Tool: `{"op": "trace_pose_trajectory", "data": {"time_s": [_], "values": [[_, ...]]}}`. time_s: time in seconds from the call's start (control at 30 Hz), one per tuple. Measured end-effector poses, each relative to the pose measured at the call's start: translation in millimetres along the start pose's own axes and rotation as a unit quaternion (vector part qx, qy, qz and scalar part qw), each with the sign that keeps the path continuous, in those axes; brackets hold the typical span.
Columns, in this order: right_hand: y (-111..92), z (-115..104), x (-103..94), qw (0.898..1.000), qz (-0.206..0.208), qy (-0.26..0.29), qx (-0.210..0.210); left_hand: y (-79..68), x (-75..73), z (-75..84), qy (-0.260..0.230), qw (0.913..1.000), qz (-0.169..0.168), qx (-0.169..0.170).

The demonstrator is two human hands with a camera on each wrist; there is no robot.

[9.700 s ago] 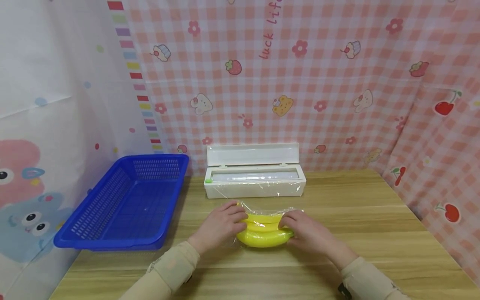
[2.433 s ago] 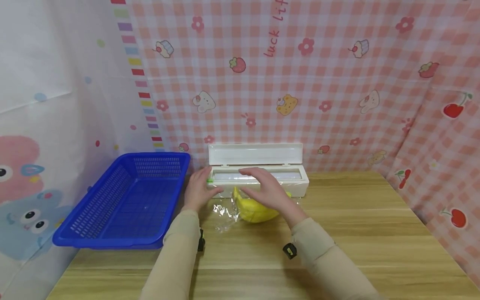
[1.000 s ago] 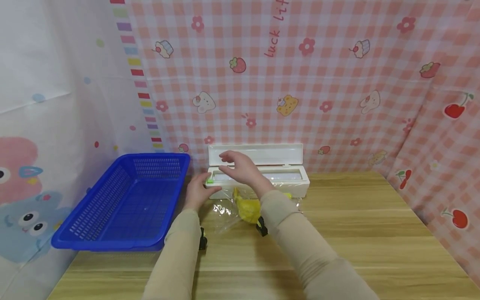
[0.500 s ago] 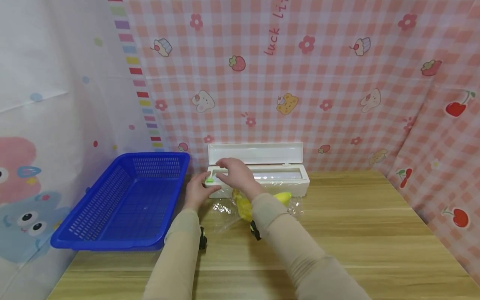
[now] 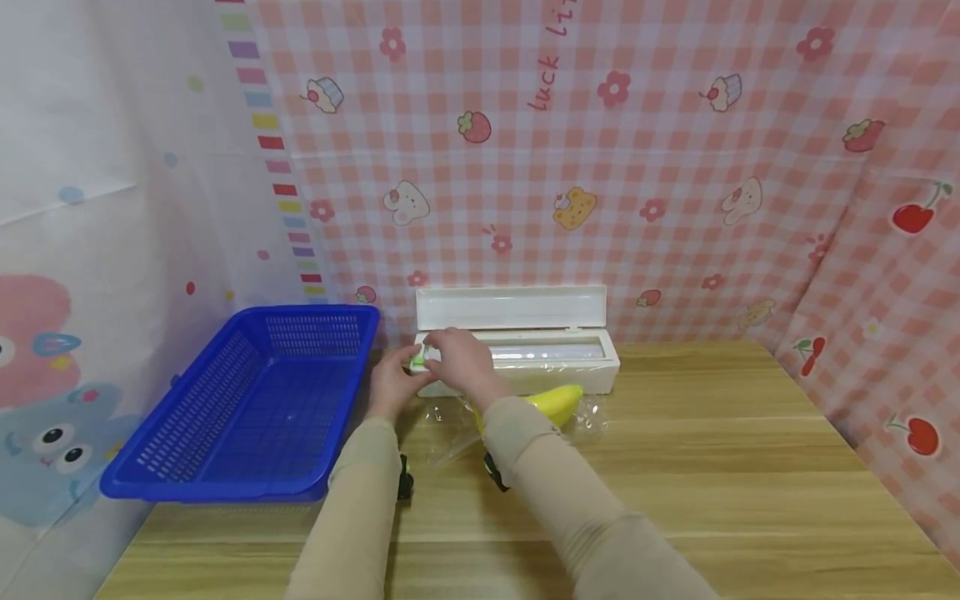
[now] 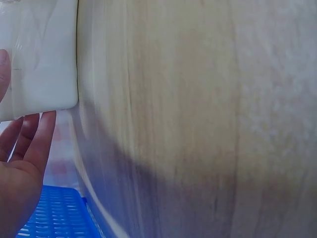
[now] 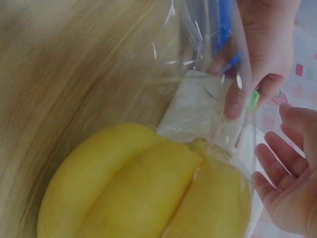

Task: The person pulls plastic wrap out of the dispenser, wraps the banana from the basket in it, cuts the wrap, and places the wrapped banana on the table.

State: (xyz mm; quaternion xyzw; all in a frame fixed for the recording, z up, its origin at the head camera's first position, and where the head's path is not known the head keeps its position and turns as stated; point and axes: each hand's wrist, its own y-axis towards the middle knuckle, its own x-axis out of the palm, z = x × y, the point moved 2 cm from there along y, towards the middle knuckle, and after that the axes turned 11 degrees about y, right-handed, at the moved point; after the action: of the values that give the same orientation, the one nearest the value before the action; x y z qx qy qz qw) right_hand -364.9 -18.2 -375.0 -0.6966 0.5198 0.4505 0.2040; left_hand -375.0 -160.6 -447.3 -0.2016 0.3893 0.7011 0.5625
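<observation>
A white cling film dispenser (image 5: pixel 558 379) stands at the back of the table, its lid (image 5: pixel 510 307) raised. My left hand (image 5: pixel 392 385) holds the dispenser's left end, thumb on the front and fingers against the end wall. The left wrist view shows those fingers (image 6: pixel 37 144) at the wall. My right hand (image 5: pixel 465 362) is over the left part of the dispenser, fingers loosely bent, close to the green slider (image 7: pixel 253 100). In the right wrist view it looks apart from the slider. Yellow bananas (image 7: pixel 133 188) lie under clear film, partly hidden by my right forearm in the head view.
A blue plastic basket (image 5: pixel 300 417) with slotted walls stands at the left. Clear film (image 5: pixel 592 412) spreads beside the bananas, joined to the dispenser's front. Pink checked cloth (image 5: pixel 675 150) hangs behind the wooden table (image 5: pixel 712 467).
Earlier both hands were on the bananas, nearer the front. The bananas then moved back toward the dispenser. My left hand went to its left end; my right hand moved left and lowered toward the slider.
</observation>
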Motion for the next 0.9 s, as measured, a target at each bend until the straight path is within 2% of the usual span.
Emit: {"op": "trace_pose_trajectory", "data": {"time_s": [0.2, 0.43, 0.67, 0.9], "values": [[3.5, -2.1, 5.2, 1.0, 0.004, -0.008, -0.002, 0.5, -0.3, 0.7, -0.002, 0.9999, -0.002, -0.011], [7.5, -6.9, 13.1, 0.999, -0.003, -0.045, -0.008, 0.1, -0.5, -0.7, -0.001, 0.9998, 0.001, -0.02], [9.4, -10.8, 17.0, 0.998, -0.001, -0.065, -0.004, -0.7, 0.4, -1.5, -0.005, 0.9998, 0.011, -0.013], [12.9, -11.9, 22.0, 0.996, -0.002, -0.086, -0.024, 0.1, 0.9, -2.0, -0.003, 0.9998, 0.008, -0.018]]}}
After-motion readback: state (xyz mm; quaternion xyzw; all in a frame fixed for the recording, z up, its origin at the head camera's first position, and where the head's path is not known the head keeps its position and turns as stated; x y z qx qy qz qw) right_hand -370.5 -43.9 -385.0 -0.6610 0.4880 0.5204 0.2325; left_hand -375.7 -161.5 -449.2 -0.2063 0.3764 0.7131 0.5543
